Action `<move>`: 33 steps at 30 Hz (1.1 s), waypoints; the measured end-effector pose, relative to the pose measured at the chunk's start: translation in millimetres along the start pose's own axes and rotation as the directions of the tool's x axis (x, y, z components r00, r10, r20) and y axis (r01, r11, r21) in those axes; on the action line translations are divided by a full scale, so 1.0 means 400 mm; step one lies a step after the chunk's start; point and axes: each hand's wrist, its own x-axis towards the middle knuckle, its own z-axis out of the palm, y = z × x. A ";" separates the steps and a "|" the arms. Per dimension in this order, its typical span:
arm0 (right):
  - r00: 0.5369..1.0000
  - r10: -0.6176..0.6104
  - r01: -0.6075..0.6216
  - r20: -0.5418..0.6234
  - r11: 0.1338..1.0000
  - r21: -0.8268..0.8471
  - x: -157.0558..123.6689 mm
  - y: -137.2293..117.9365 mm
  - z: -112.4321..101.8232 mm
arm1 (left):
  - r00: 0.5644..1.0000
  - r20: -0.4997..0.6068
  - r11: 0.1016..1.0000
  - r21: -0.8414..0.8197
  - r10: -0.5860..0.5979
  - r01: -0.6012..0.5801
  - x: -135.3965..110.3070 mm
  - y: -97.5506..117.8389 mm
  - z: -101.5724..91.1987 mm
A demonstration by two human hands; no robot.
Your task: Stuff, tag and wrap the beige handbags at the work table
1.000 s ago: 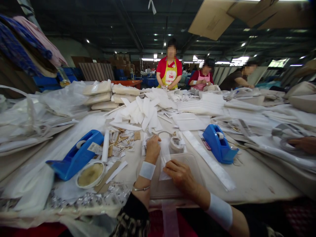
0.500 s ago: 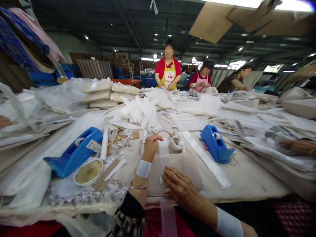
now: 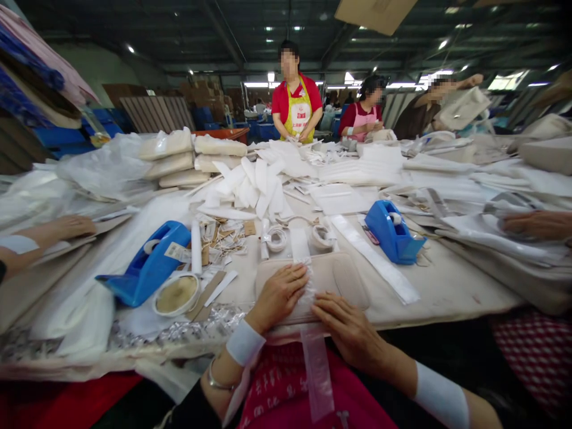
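Observation:
A flat beige padded piece (image 3: 344, 277) lies at the table's near edge. A long clear plastic strip (image 3: 316, 369) runs over it and hangs down past the edge onto my lap. My left hand (image 3: 279, 295) lies on the piece's left half, fingers stretched out flat beside the strip. My right hand (image 3: 346, 328) rests just right of the strip at the table edge, fingers spread flat on the piece. Behind the piece sit two small rolls of white tape (image 3: 277, 237).
Blue tape dispensers stand at left (image 3: 145, 265) and right (image 3: 393, 233). A round white dish (image 3: 176, 294) sits by the left one. White sleeves and packets cover the table. Other people's hands reach in at far left (image 3: 67, 227) and far right (image 3: 534, 223); three workers stand at the far side.
My left hand has come back from the tape rolls and now lies flat on the beige piece. My right hand slid toward the table edge. The view tilted down.

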 end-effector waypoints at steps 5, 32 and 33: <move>0.998 0.008 -0.016 -0.068 0.992 -0.123 -0.100 -0.068 0.043 | 0.999 0.023 0.999 0.042 0.028 -0.029 0.001 0.003 -0.010; 0.796 0.605 -0.573 -0.020 0.763 0.298 0.275 0.104 -0.036 | 0.981 -0.173 0.997 -0.015 -0.083 0.082 -0.028 -0.004 0.026; 0.795 0.606 -0.580 -0.009 0.766 0.278 0.281 0.112 -0.029 | 0.975 -0.189 0.993 -0.041 -0.116 0.110 -0.029 -0.002 0.026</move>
